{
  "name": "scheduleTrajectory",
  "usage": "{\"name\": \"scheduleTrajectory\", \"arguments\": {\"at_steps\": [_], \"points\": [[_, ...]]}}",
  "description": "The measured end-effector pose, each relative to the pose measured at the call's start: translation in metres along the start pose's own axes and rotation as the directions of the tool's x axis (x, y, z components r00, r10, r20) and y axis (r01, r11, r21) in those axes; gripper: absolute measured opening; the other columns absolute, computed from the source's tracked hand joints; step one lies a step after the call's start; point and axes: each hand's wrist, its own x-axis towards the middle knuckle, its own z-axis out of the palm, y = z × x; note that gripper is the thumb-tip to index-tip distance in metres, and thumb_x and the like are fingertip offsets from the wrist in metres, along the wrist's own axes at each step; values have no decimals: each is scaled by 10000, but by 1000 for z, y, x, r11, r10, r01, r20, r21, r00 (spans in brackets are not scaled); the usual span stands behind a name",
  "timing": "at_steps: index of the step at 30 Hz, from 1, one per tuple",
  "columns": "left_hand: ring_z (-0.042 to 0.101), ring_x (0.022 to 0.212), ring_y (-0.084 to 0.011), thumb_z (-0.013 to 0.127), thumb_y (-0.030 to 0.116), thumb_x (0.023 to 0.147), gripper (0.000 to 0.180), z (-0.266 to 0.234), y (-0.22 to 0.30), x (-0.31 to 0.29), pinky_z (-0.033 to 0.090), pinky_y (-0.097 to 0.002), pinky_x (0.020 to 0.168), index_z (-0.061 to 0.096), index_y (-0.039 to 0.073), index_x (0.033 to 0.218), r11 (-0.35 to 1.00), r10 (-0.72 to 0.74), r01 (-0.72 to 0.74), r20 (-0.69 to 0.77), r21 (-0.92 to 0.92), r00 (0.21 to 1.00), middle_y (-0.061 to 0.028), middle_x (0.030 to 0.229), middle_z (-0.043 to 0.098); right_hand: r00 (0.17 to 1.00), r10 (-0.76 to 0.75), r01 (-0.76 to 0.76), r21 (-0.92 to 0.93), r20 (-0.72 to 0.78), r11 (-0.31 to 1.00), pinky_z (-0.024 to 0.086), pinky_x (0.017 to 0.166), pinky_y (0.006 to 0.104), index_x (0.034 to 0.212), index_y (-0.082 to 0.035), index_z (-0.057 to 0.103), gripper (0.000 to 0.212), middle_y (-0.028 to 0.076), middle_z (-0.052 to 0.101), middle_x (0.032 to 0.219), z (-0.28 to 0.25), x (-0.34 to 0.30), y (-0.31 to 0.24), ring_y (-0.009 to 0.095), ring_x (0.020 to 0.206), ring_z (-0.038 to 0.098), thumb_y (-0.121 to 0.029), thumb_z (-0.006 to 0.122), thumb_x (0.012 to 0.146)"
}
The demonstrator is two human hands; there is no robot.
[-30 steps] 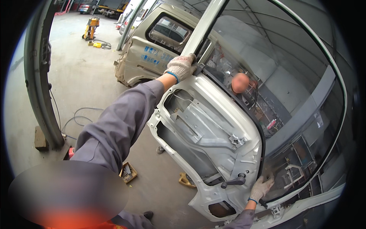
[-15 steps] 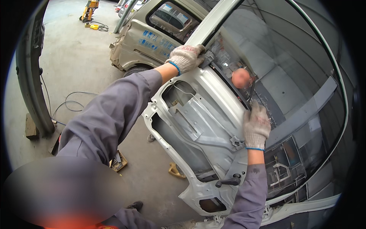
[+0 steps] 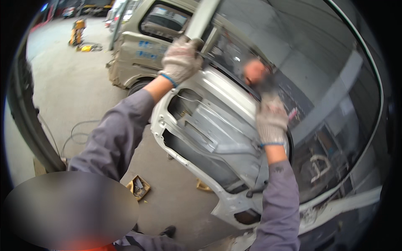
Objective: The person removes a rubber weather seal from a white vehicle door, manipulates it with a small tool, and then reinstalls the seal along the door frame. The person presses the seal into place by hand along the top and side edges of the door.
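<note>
A pale van door point(image 3: 228, 125) stands in front of me, its inner panel bare, with cut-outs and a large window pane point(image 3: 310, 83) above the sill. My left hand point(image 3: 182, 60), in a knitted work glove with a blue cuff, is closed round the door's window frame point(image 3: 203, 19) at the sill's far left corner. My right hand point(image 3: 272, 119), gloved the same way, lies at the sill's near right end against the pane; its fingers are smeared by motion. A dark curved edge point(image 3: 290, 146) shows beside that wrist. The window crank point(image 3: 251, 193) sits low on the panel.
A beige van body point(image 3: 130, 58) stands beyond the door. To the left rises a dark post point(image 3: 31, 113), with a cable point(image 3: 73, 131) on the floor. A small box of parts point(image 3: 139, 187) lies below my left arm. Farther off stands a yellow machine point(image 3: 77, 31).
The view has shifted, so the door and both hands sit further left in it. A dark curved edge now shows by the right wrist. My left hand keeps its place at the frame corner.
</note>
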Motion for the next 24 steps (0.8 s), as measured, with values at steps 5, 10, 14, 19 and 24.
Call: {"name": "scheduleTrajectory", "arguments": {"at_steps": [5,10,14,19,24], "points": [[564,1242,-353,728,249,858,443,14,59,-21,429,-483,1103,630,148,1278,793,606,-608,-52,-38,794,-117,1305,610,980,165,-122,324,-108,938,563,823,475,1174,-91,684,378,176,690,1103,-37,-10,-9,377,966,686,-376,679,926],[577,1193,-339,749,310,851,459,45,84,-41,433,-482,1091,629,125,1253,847,531,-532,-30,-27,847,-122,1226,618,742,647,-381,684,-175,622,553,793,401,1123,42,668,266,193,701,1031,-52,-148,-11,320,906,689,-190,655,994],[572,1193,-329,777,316,814,523,49,145,-58,418,-493,1106,599,116,1263,764,632,-633,-50,-128,773,-113,1233,621,244,940,-837,542,240,78,536,891,452,1188,80,594,509,242,693,1104,3,-322,-11,369,1002,688,-376,697,984],[586,1201,-329,724,331,864,501,56,205,-77,421,-509,1087,597,132,1306,760,637,-595,114,-264,763,-114,1247,635,91,555,-759,418,827,-499,372,433,308,1037,-39,648,528,40,609,761,38,-336,-39,120,491,483,-558,561,988],[595,1169,-334,704,245,871,416,71,210,-78,439,-490,1047,642,141,1269,748,639,-631,-35,-207,769,-108,1214,642,61,430,-549,391,901,-739,356,430,310,946,-37,610,334,47,587,691,25,-309,-49,122,469,468,-369,636,971]]}}
